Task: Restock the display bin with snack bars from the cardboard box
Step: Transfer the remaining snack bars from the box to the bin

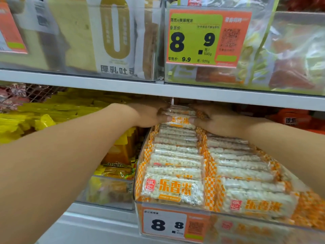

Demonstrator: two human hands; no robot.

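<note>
we held one snack bar (181, 118) crosswise at the bin's (139, 175) back edge under the shelf (123, 87), left hand (151, 114) and right hand (212, 120) pinching opposite ends, equally near; bar lay between both grips.

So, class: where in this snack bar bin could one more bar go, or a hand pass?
Display bin: both rows of snack bars run packed from front to back. The only opening is under the upper shelf, where left hand and right hand hold a bar.
</note>
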